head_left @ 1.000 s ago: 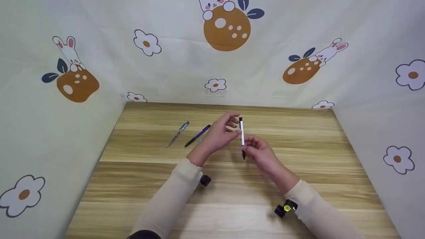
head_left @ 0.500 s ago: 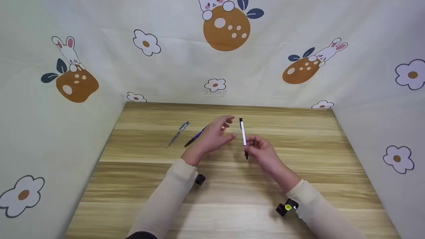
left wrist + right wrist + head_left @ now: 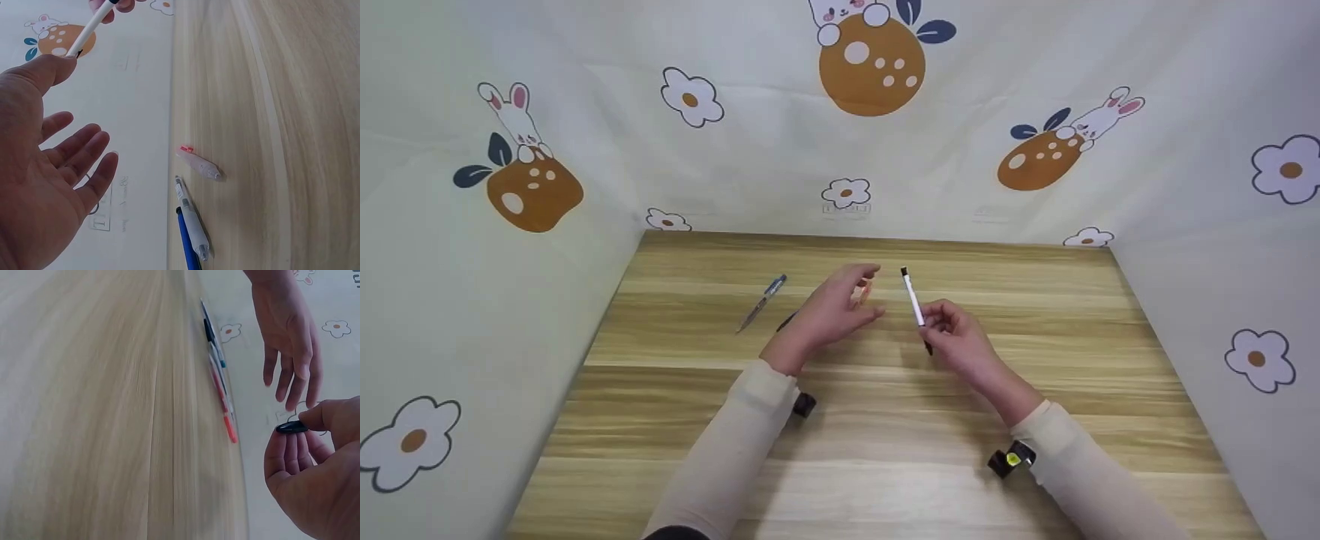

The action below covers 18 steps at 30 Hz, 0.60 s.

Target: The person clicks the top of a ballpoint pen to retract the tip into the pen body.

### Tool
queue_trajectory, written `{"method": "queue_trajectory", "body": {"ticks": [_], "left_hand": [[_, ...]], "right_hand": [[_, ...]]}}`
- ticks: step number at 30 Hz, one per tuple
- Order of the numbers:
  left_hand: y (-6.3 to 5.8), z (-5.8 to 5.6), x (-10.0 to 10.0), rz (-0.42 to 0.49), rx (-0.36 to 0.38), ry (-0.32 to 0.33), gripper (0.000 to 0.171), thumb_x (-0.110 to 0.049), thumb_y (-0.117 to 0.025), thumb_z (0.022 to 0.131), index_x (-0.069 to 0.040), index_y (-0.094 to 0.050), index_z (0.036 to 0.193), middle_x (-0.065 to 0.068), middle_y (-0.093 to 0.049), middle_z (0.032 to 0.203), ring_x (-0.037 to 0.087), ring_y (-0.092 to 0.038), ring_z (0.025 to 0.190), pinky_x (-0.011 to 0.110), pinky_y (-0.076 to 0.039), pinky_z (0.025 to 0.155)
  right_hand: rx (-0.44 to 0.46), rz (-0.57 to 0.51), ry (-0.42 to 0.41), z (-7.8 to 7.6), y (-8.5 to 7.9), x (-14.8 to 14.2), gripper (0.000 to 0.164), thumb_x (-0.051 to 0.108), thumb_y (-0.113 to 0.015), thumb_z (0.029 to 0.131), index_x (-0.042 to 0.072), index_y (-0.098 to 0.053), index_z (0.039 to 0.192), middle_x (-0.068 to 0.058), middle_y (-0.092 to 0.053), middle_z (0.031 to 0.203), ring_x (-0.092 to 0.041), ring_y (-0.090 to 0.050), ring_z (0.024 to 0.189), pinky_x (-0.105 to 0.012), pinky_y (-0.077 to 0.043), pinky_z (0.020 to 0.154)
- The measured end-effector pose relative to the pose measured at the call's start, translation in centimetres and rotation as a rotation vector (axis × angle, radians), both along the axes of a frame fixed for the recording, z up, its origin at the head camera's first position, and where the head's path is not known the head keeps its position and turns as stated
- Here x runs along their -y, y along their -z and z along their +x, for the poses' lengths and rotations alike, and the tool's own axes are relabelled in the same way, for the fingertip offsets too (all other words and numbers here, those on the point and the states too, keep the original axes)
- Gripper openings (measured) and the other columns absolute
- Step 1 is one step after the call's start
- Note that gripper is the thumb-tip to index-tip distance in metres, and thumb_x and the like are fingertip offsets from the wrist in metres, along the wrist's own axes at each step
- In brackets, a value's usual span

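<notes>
My right hand [image 3: 964, 341] pinches a white pen [image 3: 913, 298] near its dark lower end, between thumb and fingers. The pen leans, its black top pointing away and a little left. My left hand [image 3: 826, 316] hovers to its left with fingers loosely spread and nothing in them; a gap separates it from the pen in the head view. In the left wrist view the white pen [image 3: 93, 28] passes behind the left thumb tip. From the right wrist only the pen's dark end [image 3: 292, 427] shows in the pinch.
On the wooden table [image 3: 885, 450], left of the hands, lies a clear pen with a blue top [image 3: 763, 302]. A dark pen [image 3: 787, 321] is mostly hidden under the left hand. Pens with a red clip [image 3: 199, 164], a clear body [image 3: 192, 222] and a blue body [image 3: 185, 242] lie close together.
The left hand has drawn away to the left, off the white pen's side. My right hand has shifted slightly right, and the pen in it has tilted further.
</notes>
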<state>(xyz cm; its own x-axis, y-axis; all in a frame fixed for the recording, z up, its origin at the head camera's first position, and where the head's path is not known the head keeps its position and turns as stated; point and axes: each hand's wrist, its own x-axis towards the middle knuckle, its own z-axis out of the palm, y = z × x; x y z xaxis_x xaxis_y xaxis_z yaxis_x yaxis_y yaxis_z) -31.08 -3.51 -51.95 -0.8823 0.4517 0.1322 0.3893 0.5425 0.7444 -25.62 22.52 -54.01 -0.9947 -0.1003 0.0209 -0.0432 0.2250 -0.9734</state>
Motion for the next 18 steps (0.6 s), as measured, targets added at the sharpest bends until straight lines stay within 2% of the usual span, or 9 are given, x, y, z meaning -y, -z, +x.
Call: {"method": "queue_trajectory", "body": {"ticks": [8,18], "left_hand": [[0.0,-0.2,0.5,0.011,-0.047,0.018,0.075,-0.033,-0.082,0.102,-0.009,-0.048,0.165,0.012,-0.058,0.154,0.026,-0.058,0.139,0.043,-0.049,0.116],[0.0,-0.4,0.9,0.017,-0.039,0.0,0.075,-0.028,-0.084,0.101,-0.008,-0.049,0.163,0.012,-0.059,0.153,0.028,-0.06,0.137,0.042,-0.05,0.116]], "right_hand": [[-0.114,0.078,-0.012,-1.1,0.7,-0.9,0.026,-0.014,-0.073,0.093,-0.008,-0.071,0.118,-0.013,-0.065,0.095,-0.02,-0.057,0.085,-0.019,-0.05,0.066],[-0.221,0.232,-0.031,-2.3,1.6,-1.9,0.03,-0.015,-0.072,0.092,-0.001,-0.077,0.119,-0.012,-0.067,0.095,-0.019,-0.059,0.086,-0.021,-0.049,0.073]]}}
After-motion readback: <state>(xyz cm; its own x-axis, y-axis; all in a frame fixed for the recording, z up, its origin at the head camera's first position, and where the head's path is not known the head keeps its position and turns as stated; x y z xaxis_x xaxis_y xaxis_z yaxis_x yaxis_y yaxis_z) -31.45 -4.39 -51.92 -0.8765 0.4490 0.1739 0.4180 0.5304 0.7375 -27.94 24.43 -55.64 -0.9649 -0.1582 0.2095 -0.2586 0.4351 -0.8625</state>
